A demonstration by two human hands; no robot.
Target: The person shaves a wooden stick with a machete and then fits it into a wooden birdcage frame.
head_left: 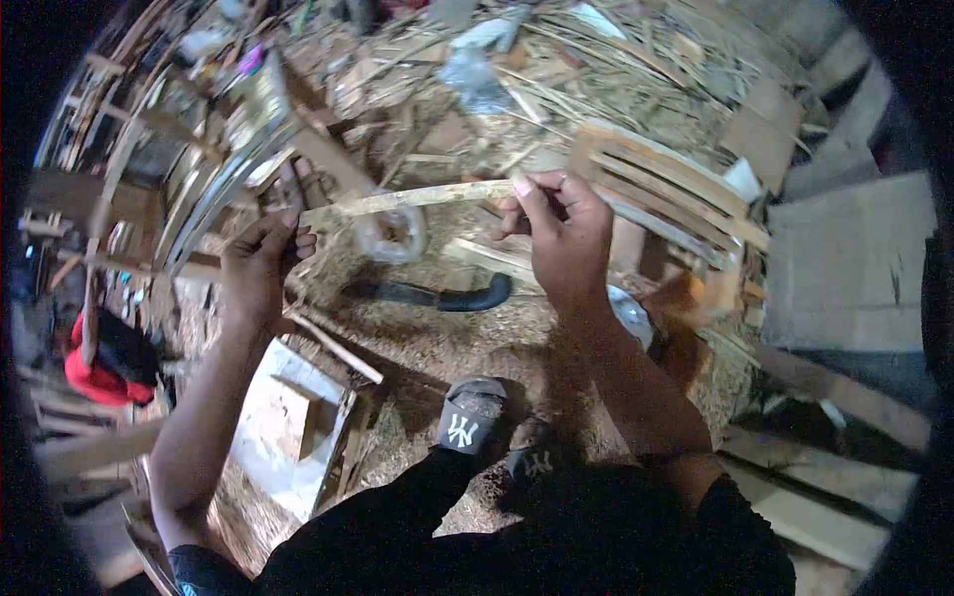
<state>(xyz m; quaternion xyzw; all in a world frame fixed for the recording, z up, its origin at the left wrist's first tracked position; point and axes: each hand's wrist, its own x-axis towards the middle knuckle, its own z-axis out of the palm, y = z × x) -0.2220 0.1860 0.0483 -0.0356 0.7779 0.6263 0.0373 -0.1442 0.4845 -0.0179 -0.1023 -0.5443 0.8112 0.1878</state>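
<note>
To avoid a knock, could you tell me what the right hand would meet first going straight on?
Probably the heap of wood scraps beyond the right hand and its strip; depth is unclear.

The thin pale wooden strip point(417, 197) disappears at each end inside the left hand point(260, 260) and right hand point(564, 233) (fingers curl over it). Below them a black curved tool point(437, 295) is too dim to identify. The picture's corners are black.
</note>
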